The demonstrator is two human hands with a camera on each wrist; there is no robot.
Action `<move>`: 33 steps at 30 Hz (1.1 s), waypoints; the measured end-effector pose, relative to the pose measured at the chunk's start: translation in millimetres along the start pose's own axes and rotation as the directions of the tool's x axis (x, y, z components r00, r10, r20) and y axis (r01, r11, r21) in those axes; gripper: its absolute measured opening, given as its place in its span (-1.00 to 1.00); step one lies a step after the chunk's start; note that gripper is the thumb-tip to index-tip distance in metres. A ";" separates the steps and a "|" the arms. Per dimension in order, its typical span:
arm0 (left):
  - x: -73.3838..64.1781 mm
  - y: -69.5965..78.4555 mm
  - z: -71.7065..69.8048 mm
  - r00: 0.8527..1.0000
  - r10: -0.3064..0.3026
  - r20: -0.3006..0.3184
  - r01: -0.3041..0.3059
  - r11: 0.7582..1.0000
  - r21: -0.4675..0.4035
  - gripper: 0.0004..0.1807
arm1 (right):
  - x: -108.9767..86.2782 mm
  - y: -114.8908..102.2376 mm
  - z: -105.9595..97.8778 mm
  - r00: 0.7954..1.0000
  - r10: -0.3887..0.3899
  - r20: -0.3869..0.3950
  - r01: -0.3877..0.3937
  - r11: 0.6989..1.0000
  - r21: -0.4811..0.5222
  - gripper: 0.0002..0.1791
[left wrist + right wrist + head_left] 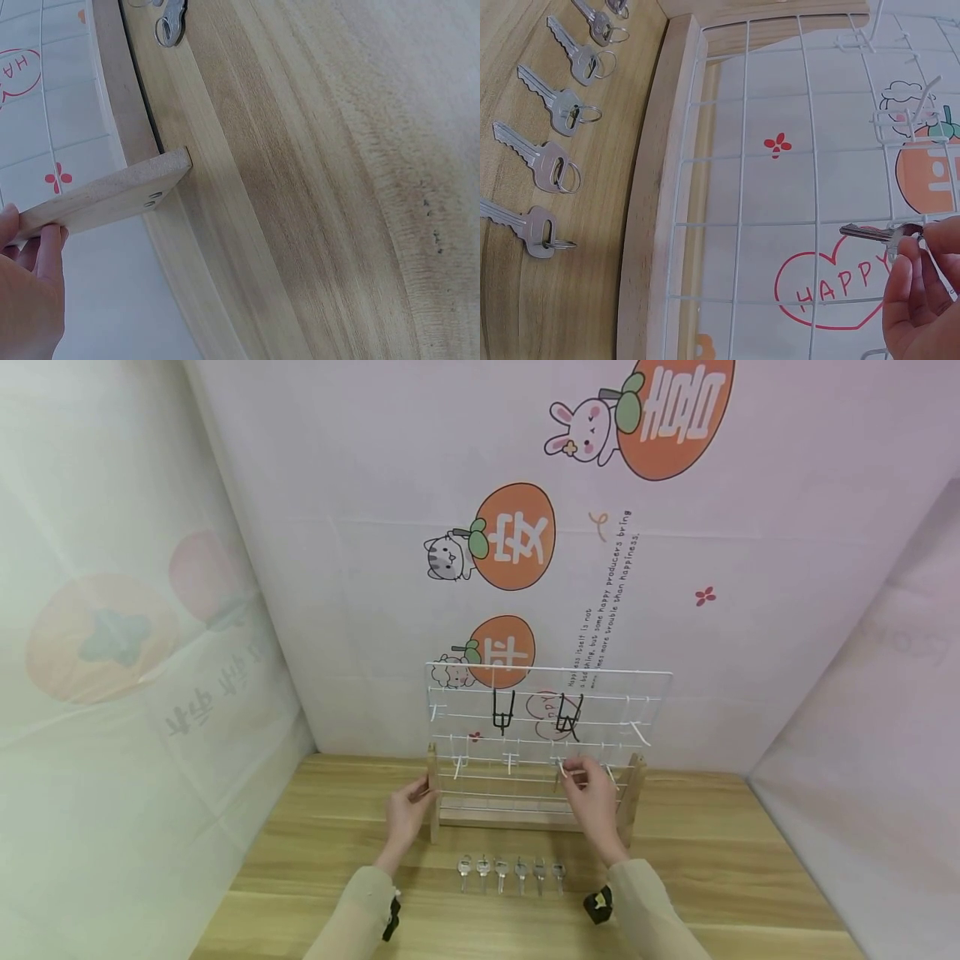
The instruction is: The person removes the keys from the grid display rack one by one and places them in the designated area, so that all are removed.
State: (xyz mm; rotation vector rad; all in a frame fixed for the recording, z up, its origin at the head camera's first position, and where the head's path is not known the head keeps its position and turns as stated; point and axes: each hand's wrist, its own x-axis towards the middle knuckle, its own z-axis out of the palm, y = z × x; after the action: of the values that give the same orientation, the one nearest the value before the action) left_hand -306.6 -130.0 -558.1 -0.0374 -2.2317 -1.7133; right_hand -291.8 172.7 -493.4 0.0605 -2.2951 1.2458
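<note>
A white wire grid rack [547, 668] stands on the table between wooden side posts. My left hand [405, 812] grips the left wooden post [112, 191], thumb on one side and fingers on the other. At the front of the grid, my right hand [591, 800] pinches a silver key [877, 233] by its ring end. The key's blade points away from the fingertips, and its head is right by a white hook [559, 765] in the lower row. Fingers partly cover the ring. Several silver keys [501, 870] with rings lie in a row on the table before the rack.
Two black hooks [502, 720] and more white hooks [637, 731] hang on the grid. A wooden crossbar [510, 817] joins the posts at the bottom. Behind the rack rises a white printed cloth wall [360, 610]; the wood-grain table [705, 860] extends to both sides.
</note>
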 end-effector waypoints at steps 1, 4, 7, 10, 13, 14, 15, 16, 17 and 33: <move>-0.2 0.2 -0.1 1.000 0.001 0.001 -0.001 1.000 0.002 -0.60 | -0.1 -0.1 -0.2 1.000 0.003 0.002 -0.003 1.000 0.005 -0.90; -0.5 0.7 -0.2 1.000 0.005 -0.001 -0.005 1.000 0.003 -0.60 | -1.2 -1.2 -1.6 1.000 0.004 0.018 -0.004 1.000 0.018 -0.90; -0.8 1.4 -0.2 1.000 0.009 -0.005 -0.009 1.000 0.003 -0.61 | -2.9 -2.1 -3.0 0.999 0.010 0.036 -0.011 0.999 0.034 -0.89; -0.9 2.0 -0.1 1.000 0.010 -0.009 -0.010 1.000 0.004 -0.61 | -4.7 -2.6 -3.7 0.999 0.014 0.041 -0.015 0.999 0.040 -0.88; -1.1 2.3 0.0 1.000 0.009 -0.009 -0.009 1.000 0.009 -0.61 | -6.0 -2.6 -3.8 0.999 0.015 0.034 -0.017 0.999 0.046 -0.90; -1.2 2.4 0.0 1.000 0.006 -0.008 -0.006 1.000 0.011 -0.61 | -6.2 -2.5 -3.8 0.999 0.011 0.031 -0.013 0.999 0.045 -0.90; -1.3 2.5 0.0 1.000 0.003 -0.007 -0.003 1.000 0.011 -0.61 | -6.5 -2.7 -3.9 1.000 0.010 0.028 -0.012 0.999 0.043 -0.90; -1.4 2.7 -0.1 1.000 -0.001 -0.006 0.001 1.000 0.010 -0.61 | -6.9 -2.8 -4.2 1.000 0.011 0.027 -0.012 0.999 0.041 -0.90; -1.4 2.6 -0.2 1.000 -0.004 -0.006 0.004 1.000 0.009 -0.61 | -7.2 -3.0 -4.4 1.000 0.007 0.024 -0.008 0.999 0.038 -0.90; -0.7 4.7 -1.4 1.000 -0.020 0.006 0.020 1.000 0.011 -0.61 | -10.5 -3.0 -10.0 1.000 -0.028 0.011 0.027 0.998 0.058 -0.89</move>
State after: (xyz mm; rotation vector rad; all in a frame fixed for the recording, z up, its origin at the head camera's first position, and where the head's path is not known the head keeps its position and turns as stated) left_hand -304.6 -129.9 -553.5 -0.0178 -2.2536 -1.7130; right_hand -277.7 176.7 -491.6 0.1202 -2.2608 1.3009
